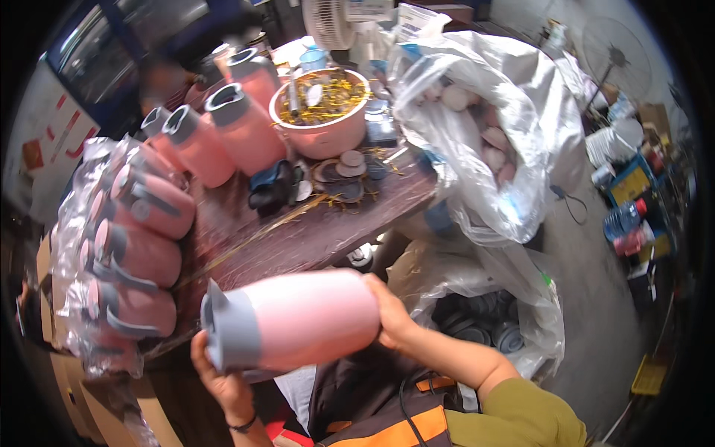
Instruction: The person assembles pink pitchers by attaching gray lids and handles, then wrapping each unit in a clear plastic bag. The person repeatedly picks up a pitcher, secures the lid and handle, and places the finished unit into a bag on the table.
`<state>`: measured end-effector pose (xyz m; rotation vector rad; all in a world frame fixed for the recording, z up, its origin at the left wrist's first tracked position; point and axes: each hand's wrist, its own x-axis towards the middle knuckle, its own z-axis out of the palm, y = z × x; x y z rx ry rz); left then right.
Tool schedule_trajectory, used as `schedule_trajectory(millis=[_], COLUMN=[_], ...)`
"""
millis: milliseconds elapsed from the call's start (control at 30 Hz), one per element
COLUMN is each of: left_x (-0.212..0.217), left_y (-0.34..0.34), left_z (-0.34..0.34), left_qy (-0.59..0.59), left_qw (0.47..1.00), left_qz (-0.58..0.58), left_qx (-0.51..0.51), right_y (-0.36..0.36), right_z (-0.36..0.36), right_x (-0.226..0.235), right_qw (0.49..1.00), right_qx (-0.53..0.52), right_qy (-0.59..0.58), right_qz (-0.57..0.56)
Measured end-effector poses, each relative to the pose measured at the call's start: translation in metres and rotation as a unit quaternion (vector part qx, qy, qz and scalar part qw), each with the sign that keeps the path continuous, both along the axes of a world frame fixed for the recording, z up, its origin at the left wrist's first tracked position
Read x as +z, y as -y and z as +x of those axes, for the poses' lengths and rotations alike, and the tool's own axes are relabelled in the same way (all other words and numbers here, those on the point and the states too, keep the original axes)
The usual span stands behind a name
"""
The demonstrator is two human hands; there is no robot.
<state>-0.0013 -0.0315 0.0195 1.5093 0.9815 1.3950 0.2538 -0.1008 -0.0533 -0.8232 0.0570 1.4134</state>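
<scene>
A pink jug (316,316) with a grey collar and spout lies sideways in the air in front of me, spout end to the left. My left hand (223,380) grips its grey top end, fingers at the rim. Around the base at the other end, my right hand (391,313) is closed. The jug's handle is not visible. Beyond it is the dark red wooden table (261,253), with a stack of pink jugs (145,253) with grey handles lying at its left edge in clear plastic wrap.
Several pink jugs (242,130) stand on the table beside a pink tub (324,141) of yellow strands. Round discs (350,164) and a dark object (272,186) lie nearby. At right are a white sack (551,112) of pink parts and a bag (547,328) of grey lids.
</scene>
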Motion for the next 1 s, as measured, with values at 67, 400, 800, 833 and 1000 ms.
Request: schedule_trajectory(millis=[67,400,800,833,1000], left_x=[0.038,0.040,0.028,0.022,0.019], left_y=[-0.004,-0.013,-0.011,-0.012,-0.004], left_z=[0.007,0.002,0.027,0.023,0.029], left_qy=[-0.060,-0.131,-0.222,-0.248,-0.266], left_qw=[0.993,0.964,0.916,0.910,0.914], left_qz=[0.096,-0.228,-0.306,-0.297,-0.259], left_qx=[-0.027,-0.036,-0.132,-0.147,-0.162], right_y=[0.002,-0.047,0.024,0.041,0.009], right_z=[0.008,0.379,0.538,0.554,0.475], right_x=[-0.015,0.007,-0.170,-0.176,-0.118], right_qw=[0.976,0.446,0.276,0.233,0.511], right_qx=[0.210,-0.218,0.067,0.090,-0.160], right_qy=[-0.058,0.821,0.846,0.852,0.805], right_qz=[-0.022,-0.281,-0.452,-0.460,-0.258])
